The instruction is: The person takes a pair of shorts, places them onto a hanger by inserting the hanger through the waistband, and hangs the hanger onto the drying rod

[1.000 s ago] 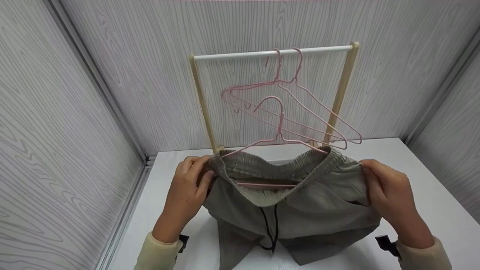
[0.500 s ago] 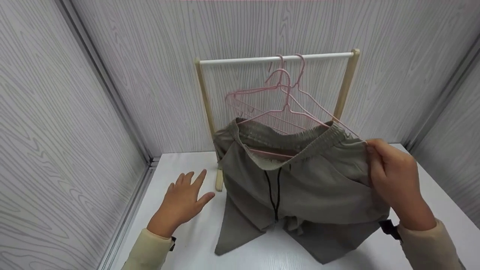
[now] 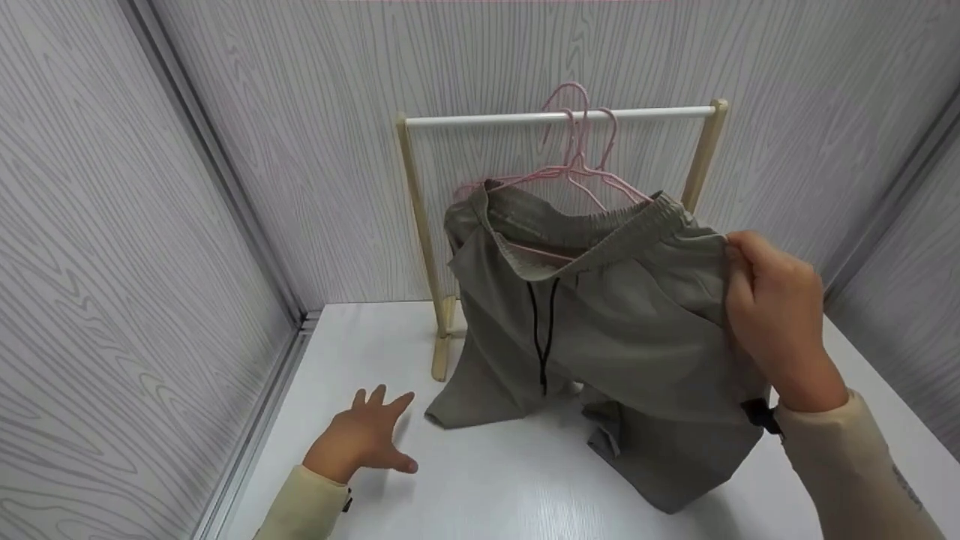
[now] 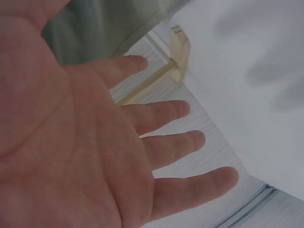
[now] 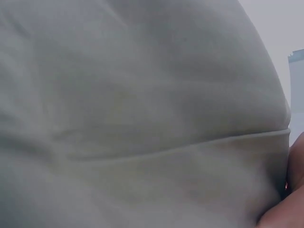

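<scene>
In the head view, grey-green shorts (image 3: 630,337) with a black drawstring (image 3: 541,337) hang upright from a pink wire hanger (image 3: 582,142) set inside the elastic waistband. My right hand (image 3: 776,322) grips the shorts at their right side, just below the waist. Grey cloth fills most of the right wrist view, with part of the hand at its right edge. That hanger's hook overlaps the white rail (image 3: 487,119) in the head view. Low on the left, my left hand (image 3: 364,439) is over the table, fingers spread and holding nothing; the left wrist view shows its bare palm.
A small rack with wooden posts (image 3: 420,225) stands at the back of the white table (image 3: 360,337). Other pink hangers (image 3: 611,139) hang from its rail, partly behind the shorts. Wood-grain panels (image 3: 300,150) enclose the back and both sides.
My left hand has let go of the shorts and moved down and left, spreading its fingers. My right hand has lifted the shorts and hanger up towards the rail.
</scene>
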Motion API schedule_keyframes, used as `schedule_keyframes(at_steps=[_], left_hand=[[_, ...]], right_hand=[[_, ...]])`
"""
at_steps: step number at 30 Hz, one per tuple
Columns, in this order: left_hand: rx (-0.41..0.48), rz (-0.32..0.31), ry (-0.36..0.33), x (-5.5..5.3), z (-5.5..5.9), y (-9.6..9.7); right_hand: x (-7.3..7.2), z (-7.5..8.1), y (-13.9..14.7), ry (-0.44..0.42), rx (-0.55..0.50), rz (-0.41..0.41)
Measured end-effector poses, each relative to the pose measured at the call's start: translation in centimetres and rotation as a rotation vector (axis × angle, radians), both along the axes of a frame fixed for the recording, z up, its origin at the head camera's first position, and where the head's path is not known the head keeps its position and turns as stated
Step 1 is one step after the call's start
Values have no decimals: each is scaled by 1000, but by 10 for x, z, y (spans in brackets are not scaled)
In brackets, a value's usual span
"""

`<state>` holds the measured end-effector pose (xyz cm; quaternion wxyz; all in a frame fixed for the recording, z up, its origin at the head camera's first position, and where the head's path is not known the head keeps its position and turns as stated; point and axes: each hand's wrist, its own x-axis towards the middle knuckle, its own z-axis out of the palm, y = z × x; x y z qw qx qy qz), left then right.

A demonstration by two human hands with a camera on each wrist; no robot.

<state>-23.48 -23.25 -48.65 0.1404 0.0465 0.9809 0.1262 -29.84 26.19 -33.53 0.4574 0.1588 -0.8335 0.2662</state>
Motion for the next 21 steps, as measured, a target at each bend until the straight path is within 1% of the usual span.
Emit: schedule_keyframes(at_steps=[3, 5, 9, 12, 15, 18, 21], left_hand=[[-12, 5, -45, 1, -8, -3], [-11, 9, -62, 2, -14, -4], [-11, 10, -54, 5, -27, -9], [-11, 16, -33, 5, -36, -13], [0, 33, -30, 4, -45, -17], [22, 55, -41, 1, -51, -20], [47, 67, -55, 0, -52, -20]], right_hand=[[-7, 5, -11, 7, -6, 7], [-11, 7, -19, 7, -10, 12], [-20, 10, -34, -3, -16, 24], [-26, 8, -44, -16, -13, 36], [-29, 5, -52, -29, -9, 44], [-32, 0, -58, -39, -12, 45], [-35, -5, -62, -43, -7, 43]])
